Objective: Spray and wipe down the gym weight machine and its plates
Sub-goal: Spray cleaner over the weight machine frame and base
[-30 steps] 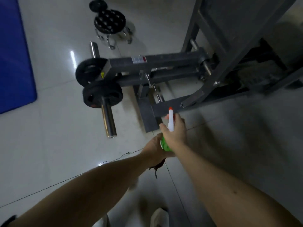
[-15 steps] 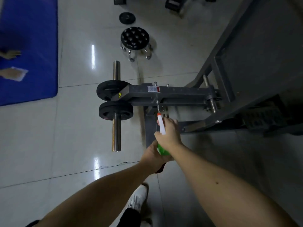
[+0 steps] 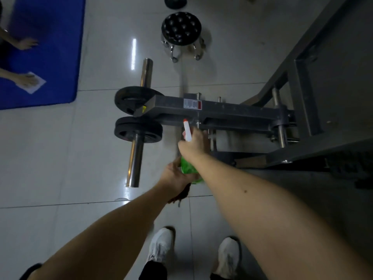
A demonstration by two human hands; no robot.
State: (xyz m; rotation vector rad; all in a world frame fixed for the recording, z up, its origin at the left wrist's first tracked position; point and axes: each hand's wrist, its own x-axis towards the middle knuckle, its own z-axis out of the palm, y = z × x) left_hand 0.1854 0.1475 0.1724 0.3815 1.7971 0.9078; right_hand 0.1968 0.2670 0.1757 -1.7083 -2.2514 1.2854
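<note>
A green spray bottle [image 3: 188,168] with a white head and orange nozzle is held in front of me. My right hand [image 3: 193,146] grips its trigger head; my left hand [image 3: 173,176] cups the bottle's base and also holds a dark cloth [image 3: 180,196] that hangs below it. The nozzle points at the grey lever arm [image 3: 222,110] of the weight machine. Two black plates [image 3: 139,130] sit on the chrome bar [image 3: 135,158] at the arm's left end, one on each side of the arm.
The machine's grey frame [image 3: 302,93] rises at the right. A black studded stool [image 3: 181,29] on casters stands beyond the bar, a loose plate [image 3: 175,1] behind it. On a blue mat [image 3: 48,47] at left another person's hands wipe with a white cloth. My white shoes show below.
The view has tilted down and I have stepped closer: the machine sits lower and larger in view. Both hands keep their hold on the bottle, nozzle closer to the lever arm.
</note>
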